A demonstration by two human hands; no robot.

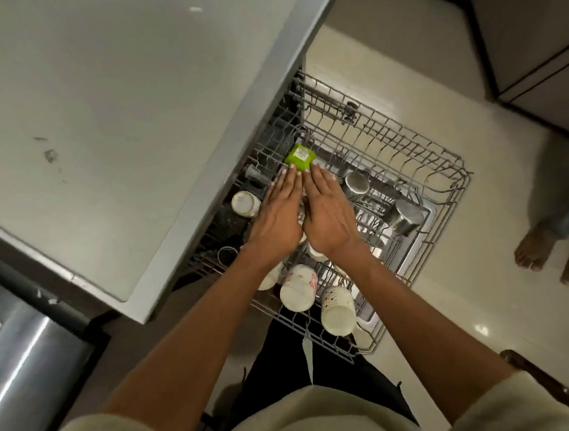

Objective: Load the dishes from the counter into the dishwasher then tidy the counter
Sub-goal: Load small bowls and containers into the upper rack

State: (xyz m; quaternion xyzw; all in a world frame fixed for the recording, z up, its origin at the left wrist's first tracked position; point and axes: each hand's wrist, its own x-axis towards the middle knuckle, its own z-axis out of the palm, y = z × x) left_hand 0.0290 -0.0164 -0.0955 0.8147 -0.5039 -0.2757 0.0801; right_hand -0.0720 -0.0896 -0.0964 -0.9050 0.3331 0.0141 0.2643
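The counter (pixel 95 111) lies to the left of both hands, its edge overhanging the pulled-out rack (pixel 445 180). Just left of the left hand (pixel 275 219) a white cup (pixel 246 203) sits upside down under that edge. The left hand reaches forward with fingers straight, their tips at the near side of a green cup (pixel 300 158). The right hand (pixel 327 215) lies pressed alongside it, fingers also straight, tips at the same cup. Neither hand curls round anything; both seem to steady or nudge the green cup, which sits base-up at the far side of the rack, just ahead of the fingertips. Whether the tips truly touch it is hard to tell.

Below the wrists, nearer the person, stand more white mugs (pixel 299 288), upturned. Right of the right hand are two steel tumblers (pixel 357 181), also upturned, and beyond them bare feet (pixel 537 251) on the floor.

The risk appears to be tipping. The green cup looks light and perches on the tines, so a push from flat fingertips could topple it or slide it under the counter edge. The forearms also pass close over the mugs, and a careless withdrawal could knock one over.
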